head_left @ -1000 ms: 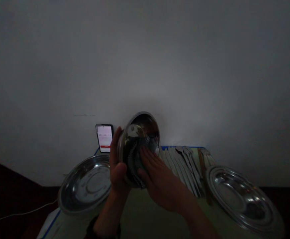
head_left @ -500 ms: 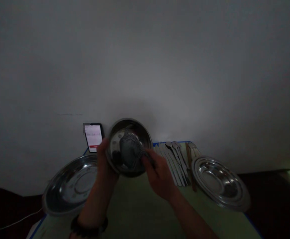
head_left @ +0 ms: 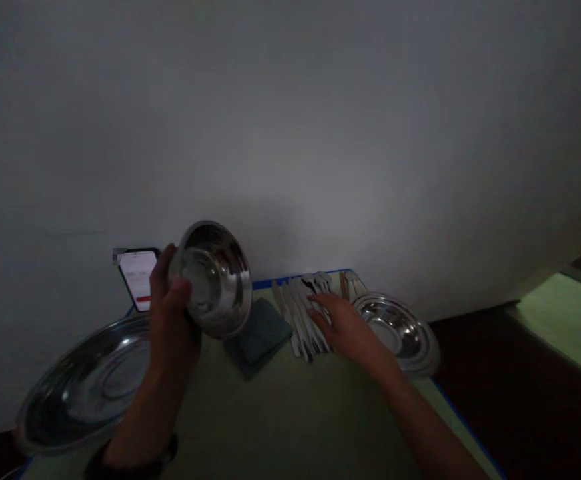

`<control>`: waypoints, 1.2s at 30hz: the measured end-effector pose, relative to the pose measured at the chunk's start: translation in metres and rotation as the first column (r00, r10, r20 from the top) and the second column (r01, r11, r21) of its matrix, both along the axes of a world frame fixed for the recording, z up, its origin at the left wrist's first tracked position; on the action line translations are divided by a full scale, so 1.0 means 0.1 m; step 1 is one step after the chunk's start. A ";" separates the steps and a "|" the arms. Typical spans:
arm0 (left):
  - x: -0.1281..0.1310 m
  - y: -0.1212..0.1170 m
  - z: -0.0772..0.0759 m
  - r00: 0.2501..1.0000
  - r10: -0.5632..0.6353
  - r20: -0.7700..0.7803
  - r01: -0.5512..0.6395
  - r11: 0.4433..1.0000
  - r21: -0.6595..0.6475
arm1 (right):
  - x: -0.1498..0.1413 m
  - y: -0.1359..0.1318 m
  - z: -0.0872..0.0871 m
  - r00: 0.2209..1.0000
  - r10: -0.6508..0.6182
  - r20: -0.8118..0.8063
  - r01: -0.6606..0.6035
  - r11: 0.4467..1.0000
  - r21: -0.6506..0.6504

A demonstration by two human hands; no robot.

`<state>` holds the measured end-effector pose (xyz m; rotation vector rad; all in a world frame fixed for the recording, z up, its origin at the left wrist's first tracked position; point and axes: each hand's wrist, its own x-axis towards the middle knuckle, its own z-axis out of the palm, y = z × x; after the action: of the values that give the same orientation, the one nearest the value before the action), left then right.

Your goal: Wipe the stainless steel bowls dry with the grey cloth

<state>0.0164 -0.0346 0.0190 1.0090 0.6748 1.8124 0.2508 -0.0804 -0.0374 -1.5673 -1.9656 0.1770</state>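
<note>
A shiny metal bowl (head_left: pixel 225 287) is held up and tilted on its side above the table, my left hand (head_left: pixel 173 317) gripping it at the left with the thumb across the metal. My right hand (head_left: pixel 343 323) hovers over the row of cutlery, fingers stretched out and apart, holding nothing I can see. Beneath it lie table knives (head_left: pixel 298 320) and spoons (head_left: pixel 315 283), side by side; whether the fingertips touch any is unclear. A folded grey-green cloth (head_left: pixel 263 333) rests on the table between the bowl and the knives.
At the left stands a large metal basin (head_left: pixel 78 427). A metal dish (head_left: pixel 423 357) sits at the right, near forks (head_left: pixel 354 283) and brown chopsticks (head_left: pixel 344 283). A phone (head_left: pixel 140 280) leans by the wall (head_left: pixel 290 133) behind the blue-edged table (head_left: pixel 290 420).
The view has swung right. My right hand has come away from the bowl to the cutlery, and the cloth now shows on the table. My left hand has turned the bowl sideways.
</note>
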 end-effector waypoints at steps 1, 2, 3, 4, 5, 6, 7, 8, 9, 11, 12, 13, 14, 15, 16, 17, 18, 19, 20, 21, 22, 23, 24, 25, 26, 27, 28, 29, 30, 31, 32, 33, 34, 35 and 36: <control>0.06 -0.03 -0.03 1.000 -0.010 -0.027 0.011 1.000 0.022 | 0.15 0.00 0.02 0.998 -0.044 0.033 0.044 0.999 -0.005; 0.12 -0.06 -0.06 0.999 -0.024 -0.042 0.025 0.999 0.027 | 0.30 -0.01 0.03 0.995 -0.068 0.073 0.070 0.997 -0.025; 0.19 -0.09 -0.09 0.997 -0.055 -0.047 0.055 0.998 0.006 | 0.43 -0.02 0.02 0.990 -0.089 0.110 0.094 0.995 -0.040; 0.26 -0.13 -0.11 0.992 -0.120 -0.041 0.118 0.992 -0.047 | 0.56 -0.03 0.01 0.982 -0.110 0.151 0.120 0.991 -0.058; 0.34 -0.17 -0.12 0.983 -0.180 -0.027 0.176 0.978 -0.111 | 0.68 -0.04 -0.02 0.969 -0.145 0.199 0.163 0.984 -0.079; 0.42 -0.21 -0.13 0.975 -0.223 -0.005 0.218 0.959 -0.178 | 0.80 -0.06 -0.06 0.951 -0.193 0.241 0.221 0.971 -0.096; 0.49 -0.26 -0.13 0.968 -0.252 0.021 0.249 0.937 -0.244 | 0.91 -0.08 -0.09 0.928 -0.253 0.274 0.292 0.950 -0.113; 0.57 -0.29 -0.14 0.960 -0.275 0.050 0.277 0.910 -0.308 | 1.02 -0.10 -0.13 0.899 -0.320 0.298 0.370 0.920 -0.130; 0.63 -0.32 -0.14 0.954 -0.291 0.077 0.299 0.881 -0.366 | 1.13 -0.13 -0.17 0.870 -0.383 0.310 0.442 0.884 -0.149; 0.73 -0.36 -0.15 0.941 -0.323 0.103 0.334 0.826 -0.454 | 1.34 -0.18 -0.25 0.822 -0.476 0.312 0.549 0.809 -0.210; 0.76 -0.36 -0.16 0.936 -0.335 0.109 0.345 0.808 -0.478 | 1.44 -0.20 -0.28 0.809 -0.498 0.311 0.576 0.778 -0.252; 0.78 -0.36 -0.17 0.933 -0.341 0.111 0.350 0.798 -0.491 | 1.53 -0.22 -0.31 0.802 -0.512 0.308 0.592 0.749 -0.297; 0.80 -0.34 -0.19 0.934 -0.341 0.111 0.349 0.793 -0.499 | 1.60 -0.24 -0.34 0.798 -0.520 0.303 0.600 0.728 -0.331; 0.81 -0.33 -0.22 0.935 -0.338 0.110 0.345 0.790 -0.506 | 1.66 -0.25 -0.37 0.797 -0.527 0.293 0.603 0.714 -0.356; 0.82 -0.31 -0.25 0.937 -0.333 0.107 0.339 0.790 -0.511 | 1.71 -0.26 -0.40 0.798 -0.533 0.279 0.602 0.708 -0.369; 0.83 -0.30 -0.29 0.939 -0.329 0.100 0.332 0.794 -0.509 | 1.74 -0.27 -0.42 0.802 -0.538 0.260 0.598 0.711 -0.371; 0.85 -0.30 -0.34 0.941 -0.326 0.088 0.325 0.804 -0.499 | 1.75 -0.27 -0.44 0.807 -0.541 0.236 0.590 0.721 -0.365; 0.88 -0.29 -0.38 0.944 -0.321 0.075 0.317 0.820 -0.477 | 1.76 -0.28 -0.45 0.815 -0.542 0.207 0.579 0.735 -0.354; 0.90 -0.30 -0.42 0.947 -0.314 0.065 0.309 0.841 -0.444 | 1.76 -0.28 -0.47 0.823 -0.540 0.175 0.565 0.751 -0.341; 0.93 -0.30 -0.47 0.949 -0.310 0.057 0.306 0.863 -0.401 | 1.75 -0.30 -0.47 0.832 -0.537 0.141 0.551 0.768 -0.326; 0.96 -0.31 -0.50 0.950 -0.306 0.059 0.306 0.880 -0.363 | 1.74 -0.31 -0.47 0.841 -0.531 0.106 0.535 0.786 -0.308; 0.97 -0.31 -0.53 0.950 -0.306 0.060 0.308 0.892 -0.332 | 1.73 -0.33 -0.47 0.850 -0.521 0.071 0.518 0.805 -0.289; 0.98 -0.31 -0.55 0.950 -0.305 0.061 0.308 0.900 -0.309 | 1.72 -0.36 -0.47 0.860 -0.509 0.039 0.500 0.824 -0.268; 0.99 -0.31 -0.56 0.950 -0.308 0.058 0.311 0.903 -0.297 | 1.71 -0.39 -0.45 0.868 -0.497 0.012 0.484 0.839 -0.248; 0.98 -0.31 -0.56 0.948 -0.313 0.048 0.313 0.904 -0.291 | 1.70 -0.43 -0.44 0.874 -0.486 -0.006 0.472 0.851 -0.230; 0.97 -0.30 -0.56 0.949 -0.314 0.036 0.311 0.905 -0.291 | 1.69 -0.46 -0.41 0.879 -0.477 -0.023 0.461 0.861 -0.215; 0.95 -0.30 -0.55 0.949 -0.316 0.023 0.308 0.904 -0.295 | 1.68 -0.50 -0.38 0.882 -0.469 -0.042 0.453 0.869 -0.198; 0.94 -0.30 -0.54 0.946 -0.325 0.010 0.313 0.901 -0.302 | 1.67 -0.53 -0.33 0.883 -0.465 -0.067 0.447 0.876 -0.180; 0.94 -0.31 -0.53 0.941 -0.339 -0.002 0.322 0.894 -0.311 | 1.66 -0.55 -0.28 0.883 -0.460 -0.097 0.442 0.883 -0.159; 0.94 -0.31 -0.52 0.937 -0.350 -0.009 0.330 0.890 -0.316 | 1.63 -0.56 -0.21 0.883 -0.451 -0.133 0.434 0.891 -0.134; 0.94 -0.33 -0.51 0.933 -0.360 -0.010 0.339 0.886 -0.316 | 1.60 -0.56 -0.13 0.883 -0.438 -0.170 0.425 0.899 -0.107; 0.95 -0.34 -0.50 0.930 -0.367 -0.006 0.347 0.885 -0.310 | 1.56 -0.55 -0.04 0.886 -0.416 -0.206 0.408 0.909 -0.083; 0.97 -0.35 -0.50 0.930 -0.369 0.007 0.353 0.885 -0.303 | 1.49 -0.52 0.04 0.890 -0.386 -0.244 0.383 0.922 -0.058; 0.98 -0.36 -0.49 0.929 -0.368 0.031 0.359 0.881 -0.309 | 1.42 -0.49 0.13 0.891 -0.350 -0.288 0.353 0.935 -0.043; 0.99 -0.36 -0.48 0.928 -0.367 0.069 0.368 0.868 -0.333 | 1.33 -0.44 0.20 0.888 -0.304 -0.345 0.311 0.950 -0.037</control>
<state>0.1151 -0.0706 -0.0293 0.8328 0.7108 1.3082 0.3835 -0.1241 -0.0177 -1.6811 -1.4248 0.2823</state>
